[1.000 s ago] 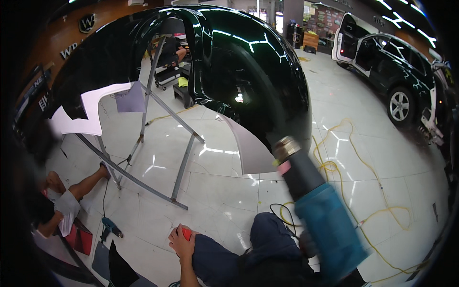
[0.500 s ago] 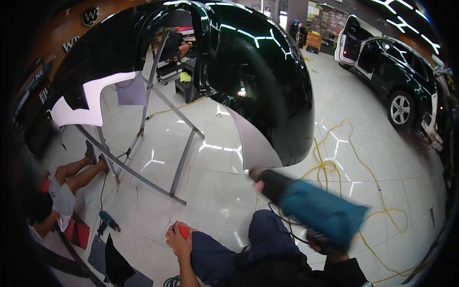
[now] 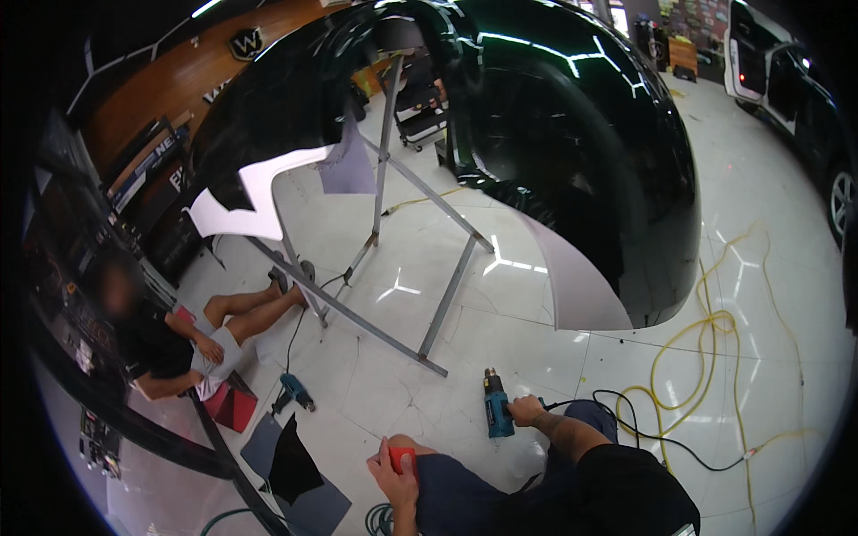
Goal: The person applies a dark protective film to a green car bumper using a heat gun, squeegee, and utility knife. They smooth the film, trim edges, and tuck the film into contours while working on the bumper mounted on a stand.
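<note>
My right hand (image 3: 525,410) is closed on the handle of a teal and black heat gun (image 3: 497,409), held low over the tiled floor with its nozzle towards the panel. By my left knee, my left hand (image 3: 394,481) grips a small red squeegee-like pad (image 3: 401,459). Ahead of me a large glossy black car body panel (image 3: 572,152) rests on a grey metal stand (image 3: 447,299). Pale film (image 3: 581,290) hangs from its lower right edge. White film (image 3: 259,192) hangs on its left side, beside a greyish flap (image 3: 349,170).
A person (image 3: 170,348) sits on the left with legs stretched towards the stand. A second heat gun (image 3: 293,391) lies near dark sheets (image 3: 295,473). A yellow cord (image 3: 710,330) coils on the right floor. A white car (image 3: 786,116) stands with its door open.
My right hand has lowered the heat gun from the right towards the floor in front of me. My view has turned left. My left hand keeps hold of the red pad.
</note>
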A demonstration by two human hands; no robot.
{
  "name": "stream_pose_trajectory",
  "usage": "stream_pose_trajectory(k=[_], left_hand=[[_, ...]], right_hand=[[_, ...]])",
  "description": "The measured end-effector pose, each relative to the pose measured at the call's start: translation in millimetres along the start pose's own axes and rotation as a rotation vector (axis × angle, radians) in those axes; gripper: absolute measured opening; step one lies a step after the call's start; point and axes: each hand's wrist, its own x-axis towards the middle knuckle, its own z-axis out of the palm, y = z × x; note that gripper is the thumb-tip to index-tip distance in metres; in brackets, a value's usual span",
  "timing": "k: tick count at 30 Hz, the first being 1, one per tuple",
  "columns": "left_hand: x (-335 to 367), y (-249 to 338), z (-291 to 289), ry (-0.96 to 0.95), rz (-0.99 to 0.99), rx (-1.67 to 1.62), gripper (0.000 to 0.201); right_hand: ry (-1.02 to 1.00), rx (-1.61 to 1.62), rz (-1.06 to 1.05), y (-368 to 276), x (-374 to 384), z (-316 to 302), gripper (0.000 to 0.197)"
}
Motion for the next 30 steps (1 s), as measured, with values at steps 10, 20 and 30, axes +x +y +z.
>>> stream_pose_trajectory(k=[10, 20, 30], left_hand=[[23, 164, 107, -0.378, 0.229, -0.647, 0.050], [111, 337, 87, -0.444, 0.392, -1.470, 0.047], [111, 341, 92, -0.814, 0.322, -1.700, 0.044]], right_hand=[[0.690, 1.411, -0.042, -104, -147, -192, 0.032], [1.420, 0.318, -0.222, -86, -258, -427, 0.022], [1.423, -0.031, -0.083, -76, -223, -456, 0.019]])
